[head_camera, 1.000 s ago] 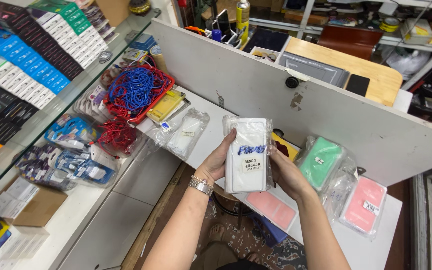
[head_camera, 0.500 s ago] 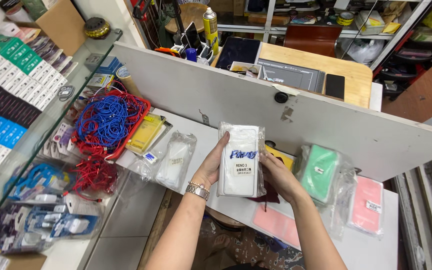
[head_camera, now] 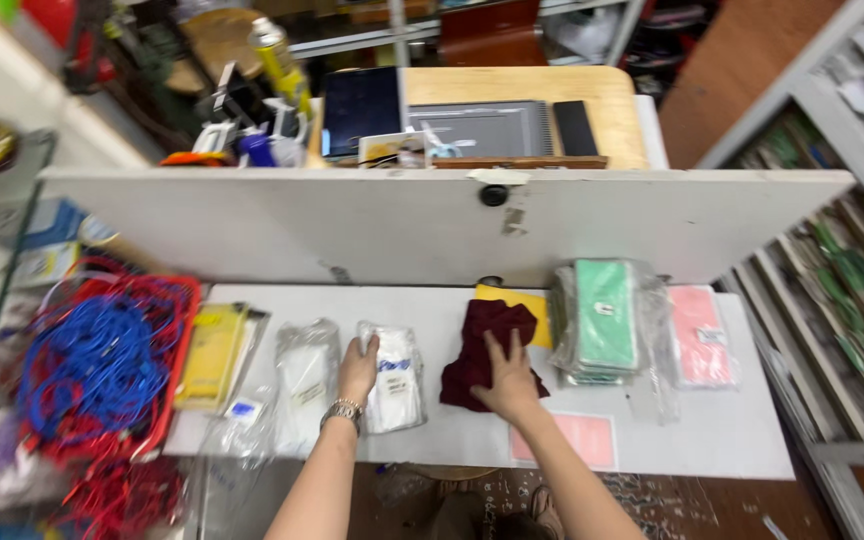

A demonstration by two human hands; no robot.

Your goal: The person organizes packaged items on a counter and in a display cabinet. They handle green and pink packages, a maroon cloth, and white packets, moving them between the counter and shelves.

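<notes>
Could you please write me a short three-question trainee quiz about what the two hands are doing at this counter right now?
1. What does the left hand rest on?
2. True or false: the right hand presses a dark red cloth.
3. Which stack lies nearer the right hand: green cases or pink cases?

Key: 1. A white packet in clear wrap. 2. True. 3. Green cases.

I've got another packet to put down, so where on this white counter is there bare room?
Bare counter shows along the near edge, right of the pink sheet and below the pink packet. A narrow strip runs behind the white packet under the left hand. The stretch from the yellow packet to the maroon cloth under the right hand is crowded.
</notes>
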